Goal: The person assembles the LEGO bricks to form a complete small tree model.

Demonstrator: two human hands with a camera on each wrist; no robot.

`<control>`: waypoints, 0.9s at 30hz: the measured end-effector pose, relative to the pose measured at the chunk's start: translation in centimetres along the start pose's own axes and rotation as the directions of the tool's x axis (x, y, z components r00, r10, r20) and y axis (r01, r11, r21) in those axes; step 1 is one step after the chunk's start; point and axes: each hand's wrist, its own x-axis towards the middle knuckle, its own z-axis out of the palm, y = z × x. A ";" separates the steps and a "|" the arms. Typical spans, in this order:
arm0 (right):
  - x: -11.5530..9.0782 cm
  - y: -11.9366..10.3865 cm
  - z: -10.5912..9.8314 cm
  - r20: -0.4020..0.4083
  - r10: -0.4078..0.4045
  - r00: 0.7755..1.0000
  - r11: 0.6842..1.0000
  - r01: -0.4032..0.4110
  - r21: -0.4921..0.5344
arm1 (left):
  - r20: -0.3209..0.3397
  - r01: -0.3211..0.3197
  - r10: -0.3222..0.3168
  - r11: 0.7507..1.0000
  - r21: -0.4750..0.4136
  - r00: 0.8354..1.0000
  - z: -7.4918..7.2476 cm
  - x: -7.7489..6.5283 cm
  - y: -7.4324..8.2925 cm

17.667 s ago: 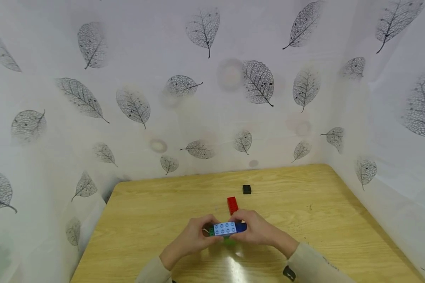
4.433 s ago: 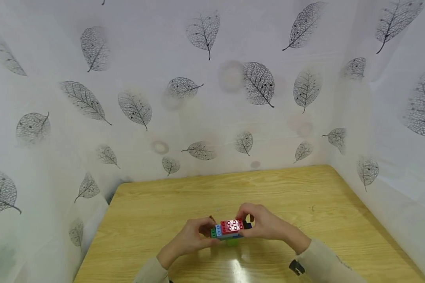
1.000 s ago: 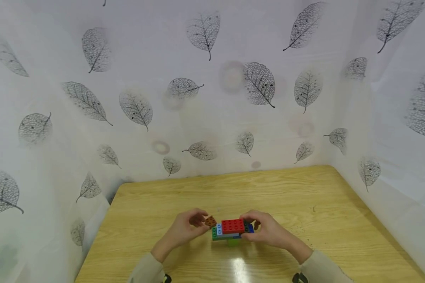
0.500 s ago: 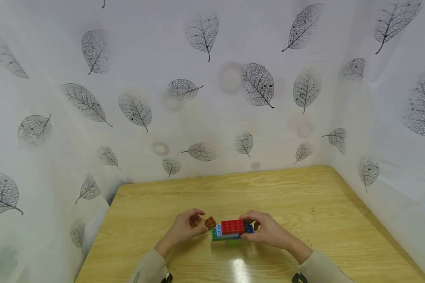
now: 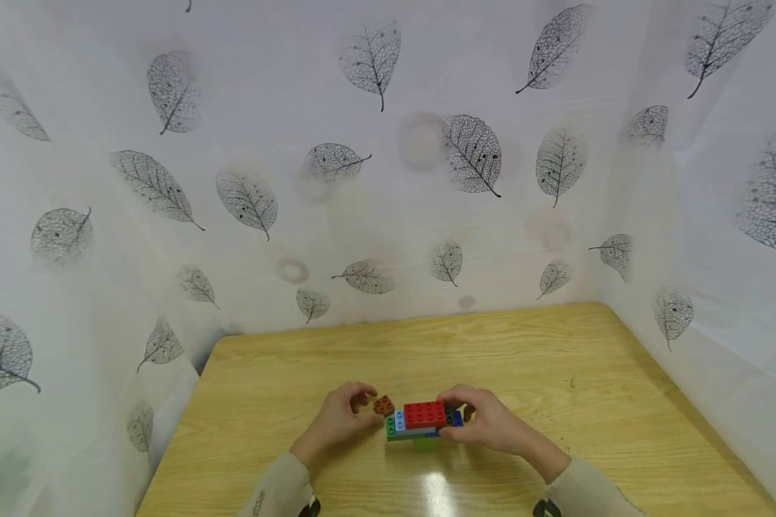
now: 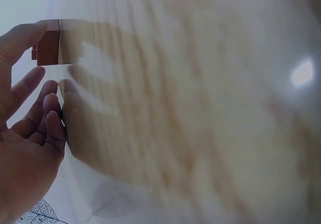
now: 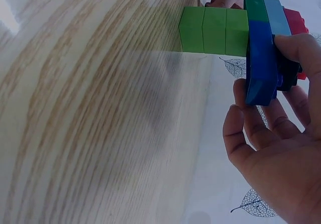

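Observation:
A built-up stack of toy building bricks stands on the table. Its light green column [image 7: 214,30] carries a green brick [image 5: 391,429] and a blue brick [image 7: 262,66] side by side. Above them sit a light blue brick [image 5: 399,419] and a black brick [image 7: 287,73], topped by a red brick [image 5: 425,413]. My right hand [image 5: 490,424] pinches the stack's right end between thumb and fingers. A small brown brick [image 5: 384,406] rests on the table just left of the stack. My left hand [image 5: 339,420] has its thumb at this brick, the other fingers loosely bent and apart from it.
The wood-patterned table [image 5: 284,359] has a glossy surface with a bright reflection near the front. A pale curtain [image 5: 388,215] printed with leaves surrounds its back and sides.
Earlier, red and black bricks lay on the table; both are now on the stack. My left hand held the brown brick a second ago and has since let it down. My right hand has barely moved lately.

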 end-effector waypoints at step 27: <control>0.2 -0.3 -0.2 0.017 0.001 1.000 1.000 -0.001 -0.004 | -0.068 -0.036 0.034 0.999 -0.029 0.997 -1.1 -0.3 2.1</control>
